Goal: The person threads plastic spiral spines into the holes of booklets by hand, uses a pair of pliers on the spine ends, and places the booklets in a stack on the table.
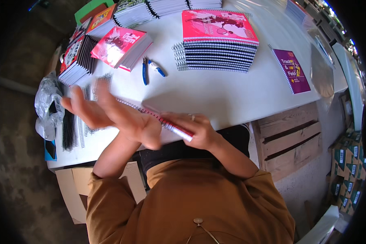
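Observation:
My right hand (200,131), with a ring on one finger, grips a thin pink-red notebook (182,131) near the table's front edge. A wire coil (135,106) runs along the notebook's upper edge toward the left. Above its left part my left hand (120,118) is raised with fingers spread, slightly blurred, holding nothing; it hides part of the notebook and coil. Loose wire coils (81,132) lie beside and behind the left hand. Farther back are blue-handled pliers (144,72) and a second small blue-handled tool (156,68).
A tall stack of pink spiral notebooks (219,53) stands at the back. A smaller pink stack (122,46) is left of it. A purple notebook (290,70) lies at the right, a crumpled plastic bag (49,103) at the left edge. A wooden crate (290,138) stands below the table.

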{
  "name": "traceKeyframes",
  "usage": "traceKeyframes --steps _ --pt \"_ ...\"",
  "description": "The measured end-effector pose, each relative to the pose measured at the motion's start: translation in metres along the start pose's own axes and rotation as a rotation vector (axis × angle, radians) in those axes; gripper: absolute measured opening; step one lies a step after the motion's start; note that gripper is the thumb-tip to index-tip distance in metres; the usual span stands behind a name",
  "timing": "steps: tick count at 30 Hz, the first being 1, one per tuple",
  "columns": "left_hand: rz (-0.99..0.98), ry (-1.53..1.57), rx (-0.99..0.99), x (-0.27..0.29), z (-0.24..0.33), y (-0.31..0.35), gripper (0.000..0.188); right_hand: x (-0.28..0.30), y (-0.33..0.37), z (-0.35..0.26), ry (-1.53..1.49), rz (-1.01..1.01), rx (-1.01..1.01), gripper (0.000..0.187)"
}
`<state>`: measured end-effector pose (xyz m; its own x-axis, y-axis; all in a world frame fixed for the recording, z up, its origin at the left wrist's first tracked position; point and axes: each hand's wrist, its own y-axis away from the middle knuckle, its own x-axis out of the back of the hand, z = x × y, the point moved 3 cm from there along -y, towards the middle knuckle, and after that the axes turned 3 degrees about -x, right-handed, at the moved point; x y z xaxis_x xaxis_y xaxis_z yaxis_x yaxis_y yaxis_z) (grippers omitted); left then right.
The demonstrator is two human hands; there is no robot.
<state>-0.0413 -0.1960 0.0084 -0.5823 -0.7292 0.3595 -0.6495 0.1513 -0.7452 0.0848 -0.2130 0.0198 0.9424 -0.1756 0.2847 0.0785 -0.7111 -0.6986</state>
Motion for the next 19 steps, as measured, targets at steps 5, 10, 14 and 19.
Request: traceKeyframes --steps 5,10,14,19 --pt "-0.219 0.712 0.047 0.005 0.007 0.004 0.095 0.006 -0.008 0.009 -0.024 0.142 -0.039 0.035" --pt "-0.088 0.147 0.168 -0.015 -0.012 -0.010 0.071 -0.003 0.000 0.010 -0.111 0.040 -0.124 0.048" --pt "-0.284 0.650 0.241 -0.014 -0.010 -0.037 0.069 0.009 0.005 0.023 -0.223 0.048 -0.226 0.035" --pt "-0.488 0.679 0.199 -0.006 -0.048 -0.087 0.027 0.009 0.003 0.028 -0.199 0.013 -0.373 0.026"
